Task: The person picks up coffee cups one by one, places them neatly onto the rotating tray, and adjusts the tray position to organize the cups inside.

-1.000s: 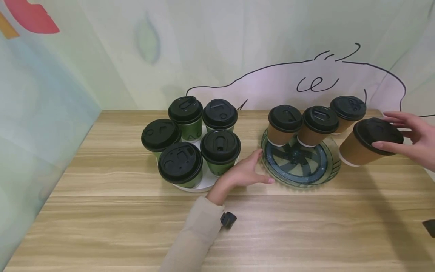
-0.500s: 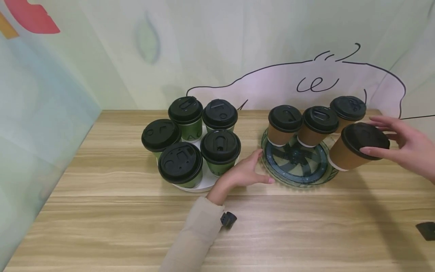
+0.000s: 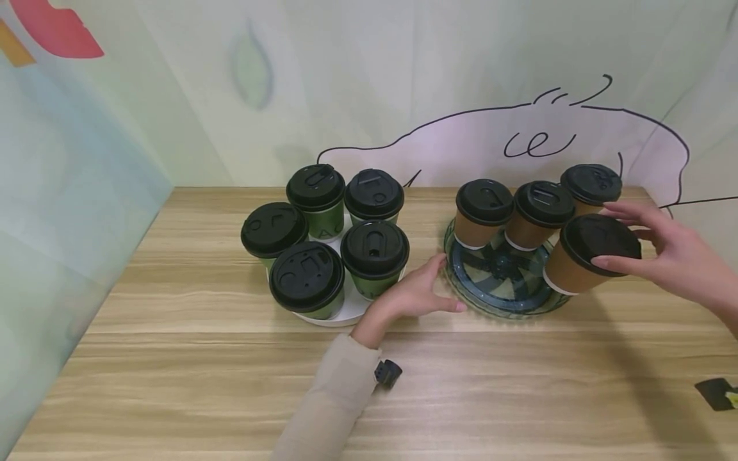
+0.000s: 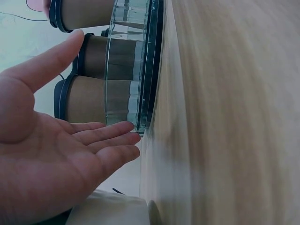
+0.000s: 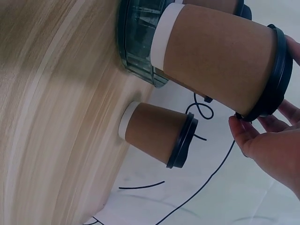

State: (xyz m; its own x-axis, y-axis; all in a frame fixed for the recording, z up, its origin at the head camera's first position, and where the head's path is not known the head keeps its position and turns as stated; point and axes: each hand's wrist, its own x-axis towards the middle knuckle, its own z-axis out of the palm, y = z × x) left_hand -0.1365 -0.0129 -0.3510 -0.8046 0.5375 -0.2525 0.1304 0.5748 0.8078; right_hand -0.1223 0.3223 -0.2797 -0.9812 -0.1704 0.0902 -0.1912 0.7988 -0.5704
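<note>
My right hand [image 3: 671, 259] grips a brown paper cup [image 3: 576, 267] by its black lid, tilted, over the right rim of a clear greenish round tray [image 3: 507, 307]. Two brown lidded cups stand upright in the tray's back part, one at the left [image 3: 480, 230] and one beside it [image 3: 533, 234]. Another brown cup [image 5: 154, 131] stands on the table behind the tray. At the tray's left side lies my left hand [image 3: 423, 291], thumb and fingers spread; in the left wrist view its fingertips [image 4: 129, 126] are at the tray's wall, contact unclear.
Left of my left hand, several green cups with black lids [image 3: 375, 253] crowd a white round plate [image 3: 352, 314] close to my forearm. The wooden table [image 3: 230, 390] meets a wall with a line drawing [image 3: 542, 144] at the back.
My right hand has moved left with the tilted brown cup, from beside the tray to over its right rim. The left hand and the other cups stay put.
</note>
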